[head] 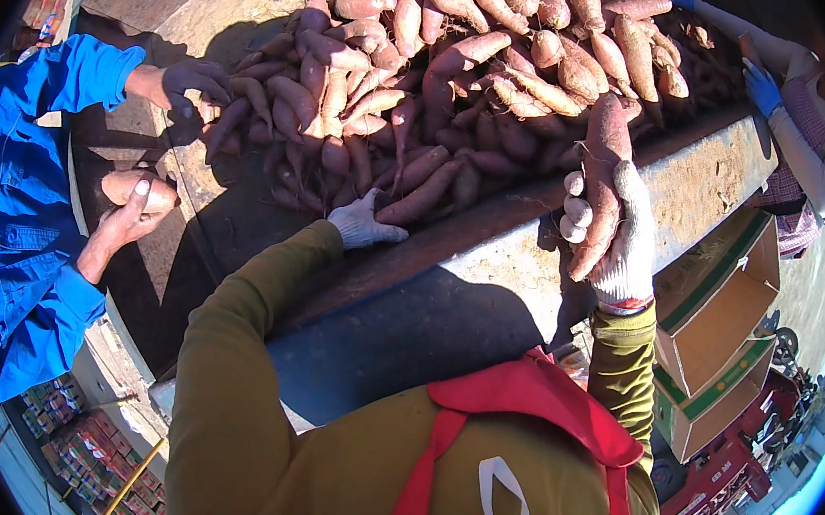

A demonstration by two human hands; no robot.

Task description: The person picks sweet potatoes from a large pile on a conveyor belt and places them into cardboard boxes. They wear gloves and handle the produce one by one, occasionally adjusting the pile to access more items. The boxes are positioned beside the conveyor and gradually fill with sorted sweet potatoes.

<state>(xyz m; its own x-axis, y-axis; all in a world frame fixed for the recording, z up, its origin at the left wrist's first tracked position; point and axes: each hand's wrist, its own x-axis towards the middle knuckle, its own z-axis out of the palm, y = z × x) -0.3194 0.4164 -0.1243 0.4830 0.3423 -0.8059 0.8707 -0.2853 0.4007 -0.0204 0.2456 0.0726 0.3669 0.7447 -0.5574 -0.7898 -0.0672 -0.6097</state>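
In my right hand (623, 216), gloved in white knit, a long reddish sweet potato (604, 177) is held tilted above the rim of a metal bin (706, 177). The thumb lies on one side of it and the fingertips curl round the other. My left hand (362, 223), in a matching glove, rests at the near edge of the heap of sweet potatoes (438, 66). One end of another sweet potato (422, 193) lies between its thumb and fingers; whether they grip it cannot be told. Part of the heap near this hand is in shadow.
On the left, a person in a blue jacket (4, 172) holds a sweet potato (140, 191) and reaches toward the heap. A person with blue gloves (762, 86) works at the right. Open cardboard boxes (722, 300) stand below the bin's right side; stacked crates (106, 463) are lower left.
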